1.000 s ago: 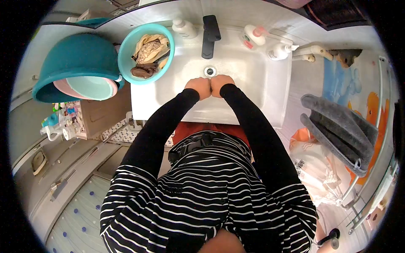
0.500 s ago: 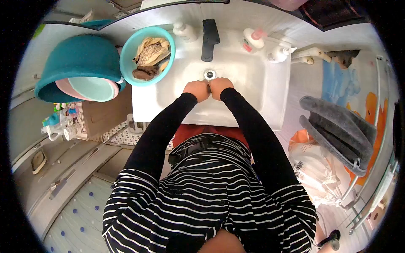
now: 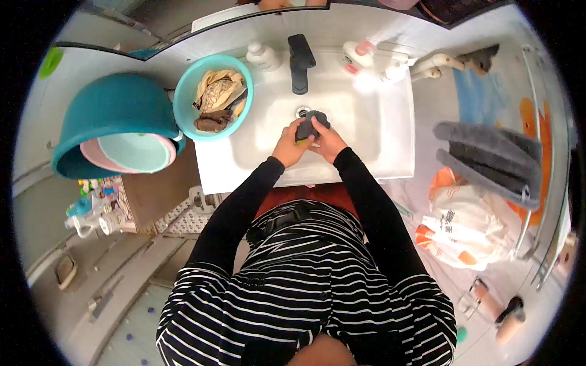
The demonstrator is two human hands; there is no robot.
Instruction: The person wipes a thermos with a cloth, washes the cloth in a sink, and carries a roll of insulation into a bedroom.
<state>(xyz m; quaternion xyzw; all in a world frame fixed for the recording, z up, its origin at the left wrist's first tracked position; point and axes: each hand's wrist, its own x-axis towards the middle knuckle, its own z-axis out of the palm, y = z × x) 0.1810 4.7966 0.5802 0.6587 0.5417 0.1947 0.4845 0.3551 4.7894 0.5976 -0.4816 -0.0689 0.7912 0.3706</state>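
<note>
White sink (image 3: 360,131) spreading below. Over its bowl, left hand (image 3: 290,148) and right hand (image 3: 330,143) clamping dark cloth wad (image 3: 312,126) between them; wad bunching compactly, long axis unclear, far edge pointing toward sink's back.

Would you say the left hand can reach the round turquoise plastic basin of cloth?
Probably yes: only bare white sink separates the left hand and basin, though that hand holds dark grey cloth.

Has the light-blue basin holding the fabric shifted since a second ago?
No. Judged against the black tap, the light-blue basin stays at the sink's left edge; the camera view itself has shifted.
</note>
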